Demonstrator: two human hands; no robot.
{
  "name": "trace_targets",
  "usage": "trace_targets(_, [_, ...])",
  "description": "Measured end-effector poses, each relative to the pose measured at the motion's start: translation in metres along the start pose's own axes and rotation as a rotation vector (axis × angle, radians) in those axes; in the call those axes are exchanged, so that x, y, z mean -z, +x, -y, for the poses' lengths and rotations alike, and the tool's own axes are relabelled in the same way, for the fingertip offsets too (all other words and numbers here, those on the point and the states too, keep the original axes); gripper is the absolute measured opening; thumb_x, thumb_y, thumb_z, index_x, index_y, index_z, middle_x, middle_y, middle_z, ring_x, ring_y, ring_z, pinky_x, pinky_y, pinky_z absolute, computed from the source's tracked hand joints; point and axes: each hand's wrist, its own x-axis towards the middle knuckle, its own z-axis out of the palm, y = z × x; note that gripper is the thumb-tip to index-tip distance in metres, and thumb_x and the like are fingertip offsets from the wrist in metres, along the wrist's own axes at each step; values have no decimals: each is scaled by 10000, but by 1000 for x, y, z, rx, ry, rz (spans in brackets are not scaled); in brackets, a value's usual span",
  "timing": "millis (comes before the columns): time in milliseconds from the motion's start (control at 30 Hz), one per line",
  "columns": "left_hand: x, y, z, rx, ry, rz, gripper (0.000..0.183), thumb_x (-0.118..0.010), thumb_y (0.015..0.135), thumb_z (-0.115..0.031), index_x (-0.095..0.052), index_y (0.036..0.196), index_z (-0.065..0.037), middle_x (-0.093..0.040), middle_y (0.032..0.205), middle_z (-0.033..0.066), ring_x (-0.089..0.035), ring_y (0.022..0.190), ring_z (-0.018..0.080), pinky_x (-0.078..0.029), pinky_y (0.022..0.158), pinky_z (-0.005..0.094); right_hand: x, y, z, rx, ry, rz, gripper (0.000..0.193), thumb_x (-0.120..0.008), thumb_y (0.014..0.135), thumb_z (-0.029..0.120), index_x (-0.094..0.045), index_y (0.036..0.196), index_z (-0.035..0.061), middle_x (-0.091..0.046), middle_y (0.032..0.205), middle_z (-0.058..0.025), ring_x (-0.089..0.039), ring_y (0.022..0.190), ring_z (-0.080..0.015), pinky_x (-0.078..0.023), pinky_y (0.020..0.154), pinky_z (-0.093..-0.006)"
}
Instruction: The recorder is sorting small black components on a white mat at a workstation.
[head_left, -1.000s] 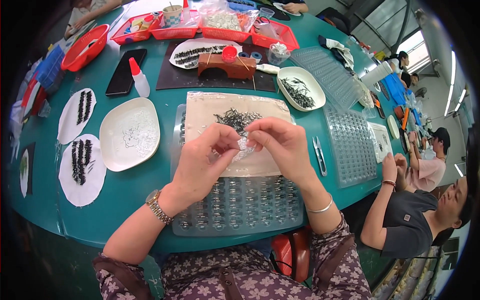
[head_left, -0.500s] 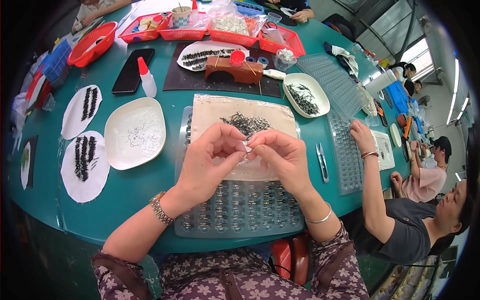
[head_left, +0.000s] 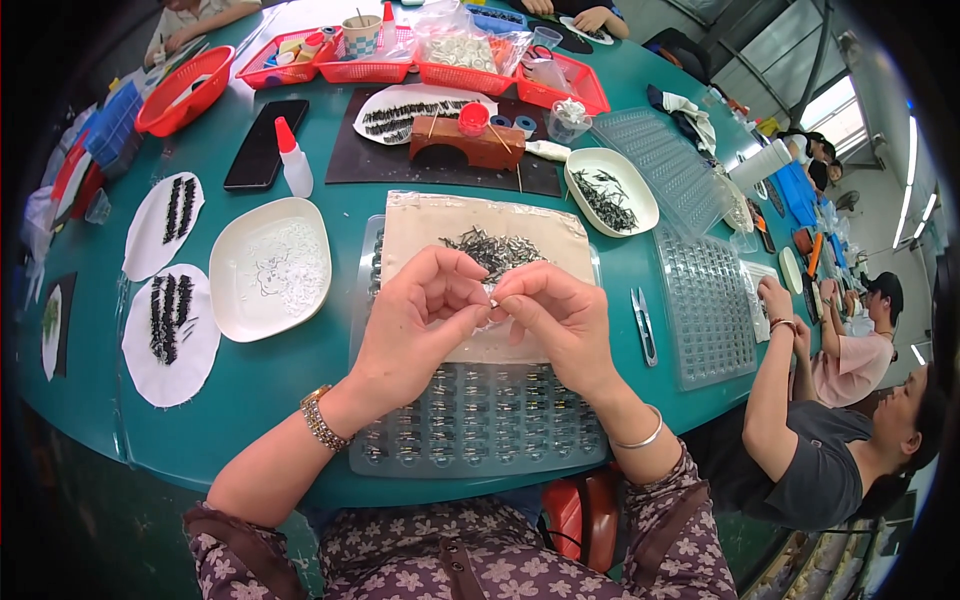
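My left hand (head_left: 420,315) and my right hand (head_left: 562,325) meet fingertip to fingertip, both closed in a pinch. Between them is a small white piece (head_left: 493,301), too tiny to name and mostly hidden by the fingers. Just beyond the fingertips, a heap of small black and silvery pieces (head_left: 500,248) lies on a beige board (head_left: 412,215). This board rests on a clear plastic tray (head_left: 478,463), whose many pockets hold small dark pieces with metal ends.
A cream dish (head_left: 228,312) with white bits stands left; another dish (head_left: 645,200) holds dark slivers. Small snips (head_left: 645,328) lie right. Also about are a glue bottle (head_left: 295,165), phone (head_left: 265,145), brown stand (head_left: 497,148) and empty-handed tray (head_left: 705,310). A co-worker (head_left: 830,450) sits right.
My hands stay nearly in place, fingertips drawn slightly closer, with less of the white piece showing. The co-worker's hand on the right has moved off the clear tray toward the board beside it.
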Motion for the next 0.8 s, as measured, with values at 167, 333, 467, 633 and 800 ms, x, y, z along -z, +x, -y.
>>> trace_targets(167, [-3,2,-2,14,-43,4,415,-667,913,88,-503,1268,-49,-702,958,66,-665,851,105,-539,812,213,4,-1,-1,226,-294,9,87,-710,915,-21,-735,993,7,-689,1000,-67,-628,804,-114,-522,646,-213])
trace_targets(333, [-4,4,-6,49,-90,17,448,-668,907,90,-477,1285,-55,-703,952,73,-667,839,113,-540,802,216,11,-2,1,432,-574,38,118,-721,886,-34,-744,993,10,-689,1017,-74,-615,798,-124,-503,651,-236])
trace_targets(467, [-11,4,-9,70,-78,12,454,-665,902,93,-472,1283,-61,-700,950,73,-662,834,114,-536,796,218,23,2,14,222,-328,29,120,-737,858,-19,-755,973,10,-726,999,-73,-615,805,-109,-476,648,-209])
trace_targets(633, [-18,1,-8,16,29,-25,435,-656,899,103,-491,1263,-69,-689,941,62,-642,828,105,-520,786,213,61,15,18,17,-204,-230,118,-716,863,-24,-755,969,12,-728,972,-54,-591,776,-98,-456,654,-200])
trace_targets(800, [-16,-2,2,-23,128,-42,415,-646,898,112,-511,1242,-76,-674,930,48,-619,828,96,-501,781,205,65,12,5,-52,-621,-191,115,-703,871,-24,-743,974,7,-699,908,-35,-553,731,-97,-448,646,-211])
